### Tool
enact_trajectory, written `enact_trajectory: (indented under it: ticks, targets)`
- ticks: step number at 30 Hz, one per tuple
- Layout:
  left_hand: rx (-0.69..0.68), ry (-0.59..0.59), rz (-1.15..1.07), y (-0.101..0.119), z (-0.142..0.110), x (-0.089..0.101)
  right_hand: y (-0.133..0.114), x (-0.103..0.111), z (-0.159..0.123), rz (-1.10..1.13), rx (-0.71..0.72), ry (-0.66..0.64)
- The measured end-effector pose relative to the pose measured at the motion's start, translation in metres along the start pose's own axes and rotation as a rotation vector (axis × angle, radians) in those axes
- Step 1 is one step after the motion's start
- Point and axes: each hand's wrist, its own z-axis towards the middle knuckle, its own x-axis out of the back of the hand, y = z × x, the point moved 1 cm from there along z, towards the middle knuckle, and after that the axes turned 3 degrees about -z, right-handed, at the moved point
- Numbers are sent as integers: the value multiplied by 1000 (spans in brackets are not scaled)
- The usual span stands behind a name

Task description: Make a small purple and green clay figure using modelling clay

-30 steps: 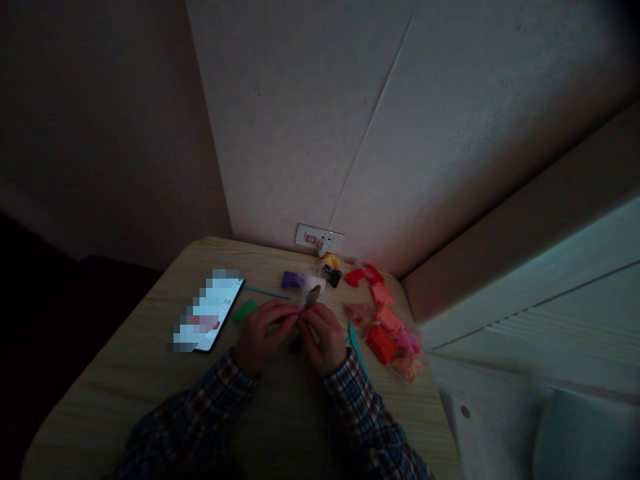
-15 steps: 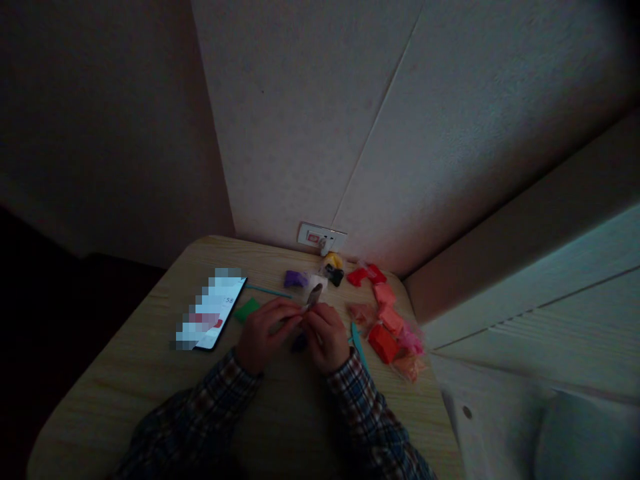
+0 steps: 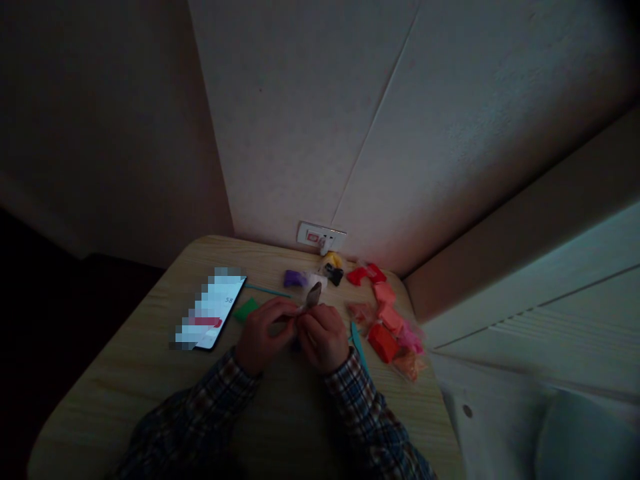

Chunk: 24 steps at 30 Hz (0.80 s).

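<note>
My left hand [image 3: 261, 335] and my right hand [image 3: 325, 337] meet over the middle of the table, fingertips pinched together. Between them is a small plastic packet [image 3: 313, 295], brownish-grey at its upper end, which sticks up above the fingers. Its lower part is hidden by my fingers. Something dark lies partly hidden under my hands. A green packet [image 3: 246, 310] lies just left of my left hand. Close to my right wrist is a turquoise plastic tool [image 3: 358, 345]. Beyond the fingertips are a purple packet [image 3: 295, 279] and a white packet [image 3: 317, 281].
A lit phone [image 3: 213, 313] lies on the left of the wooden table [image 3: 125, 373], beside a thin blue stick [image 3: 269, 291]. Red packets [image 3: 367, 274], an orange-red packet [image 3: 383, 343] and several pinkish ones line the right side. A wall socket [image 3: 321, 237] holds a plug behind.
Both hands stay in place, still pinching the packet. Its brownish-grey end has shifted slightly between the fingers. Nothing else has visibly moved on the table.
</note>
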Motion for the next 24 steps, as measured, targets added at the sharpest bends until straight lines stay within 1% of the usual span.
enact_trajectory:
  ticks: [4,7,10,14,19,24]
  targets:
    - [-10,-35,-3,0,1,0,1,0,-1,13,-11,21]
    - [-67,-55,14,2,1,0,1,0,-1,66,-15,32]
    - [-122,-44,70,4,1,-1,0,0,-1,91,-27,47]
    - [-143,-31,145,4,-2,-2,-2,-1,0,115,-74,53]
    - [-143,-64,186,2,-7,-2,-3,-1,0,198,-138,38]
    - [-189,-83,258,4,-7,-2,-1,-2,-2,149,-196,66]
